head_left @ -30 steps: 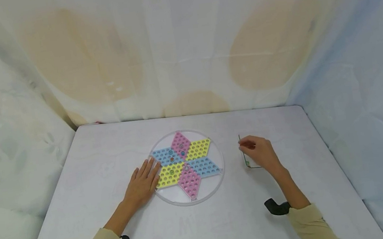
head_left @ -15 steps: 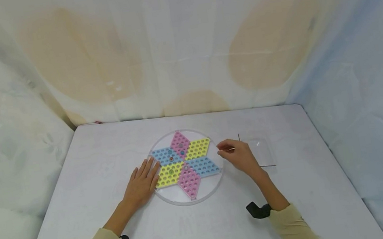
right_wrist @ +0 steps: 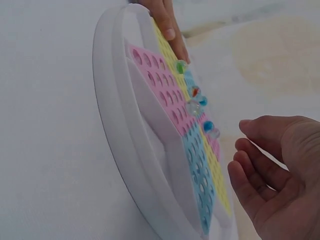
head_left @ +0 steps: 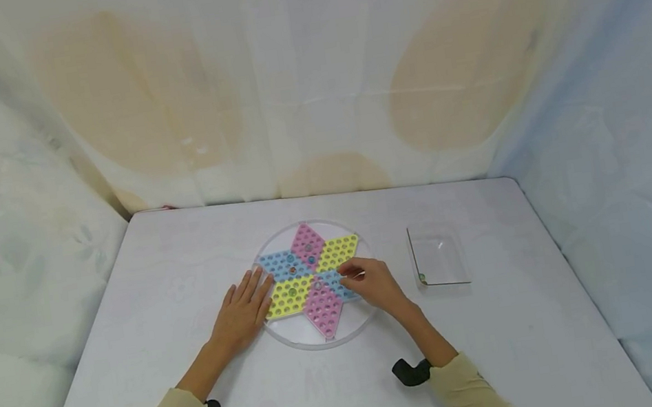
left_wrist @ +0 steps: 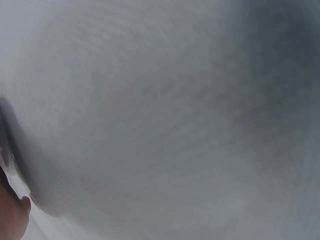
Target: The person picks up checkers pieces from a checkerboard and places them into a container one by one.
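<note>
A round Chinese checkers board [head_left: 328,343] with a pink, yellow and blue star lies mid-table. Several glass marbles sit in its holes, among them a green one [right_wrist: 181,66] and a clear one [right_wrist: 194,108]. Fingers fairly straight, my left hand [head_left: 242,316] rests at the board's left rim; a bit of it [left_wrist: 12,217] shows at the edge of the left wrist view. Over the right blue section hovers my right hand [head_left: 375,285], thumb and fingers curved together. Whether a marble is between those fingertips [right_wrist: 245,125] I cannot make out.
A clear square tray [head_left: 466,260] stands right of the board, with a small greenish marble [head_left: 422,277] in its near left corner. The white table [head_left: 341,403] ends at patterned curtains [head_left: 311,94] on the far side and both flanks.
My right hand has moved left from the clear tray to above the board's right side, uncovering the tray. The left hand and the board have stayed put.
</note>
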Available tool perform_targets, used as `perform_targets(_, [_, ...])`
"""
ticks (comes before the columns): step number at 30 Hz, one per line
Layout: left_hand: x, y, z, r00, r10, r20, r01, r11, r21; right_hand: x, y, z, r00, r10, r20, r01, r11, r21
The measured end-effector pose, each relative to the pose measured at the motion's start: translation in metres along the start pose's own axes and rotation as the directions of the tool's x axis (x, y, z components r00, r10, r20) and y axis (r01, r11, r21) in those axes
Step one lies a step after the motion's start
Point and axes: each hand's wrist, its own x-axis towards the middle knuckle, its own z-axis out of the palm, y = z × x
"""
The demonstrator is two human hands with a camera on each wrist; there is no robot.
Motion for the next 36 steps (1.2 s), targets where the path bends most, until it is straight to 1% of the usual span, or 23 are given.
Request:
perform_targets(9, [0.001,-0.002,0.001,1.0,0.0,0.004,0.0,1.0,0.003,0.008,-0.002,0.023,0.999,-0.012,0.039,0.011,1.0,0.017])
perform_targets(16, [0.001,-0.002,0.002,1.0,0.0,0.007,-0.001,1.0,0.004,0.012,0.0,0.036,0.997,0.007,0.078,-0.006,1.0,-0.007])
perform_targets(23, [0.001,-0.003,0.003,1.0,-0.007,0.012,0.007,1.0,0.005,0.014,0.0,0.042,0.997,-0.005,0.083,0.012,0.997,-0.08])
perform_targets(29, [0.0,-0.003,0.004,1.0,-0.006,0.02,0.006,1.0,0.001,0.014,-0.001,0.045,0.997,0.004,0.08,0.006,0.992,-0.127])
perform_targets(36, [0.001,-0.001,0.002,1.0,-0.007,0.02,0.007,1.0,-0.001,0.016,0.001,0.047,0.997,0.027,0.071,-0.017,0.99,-0.138])
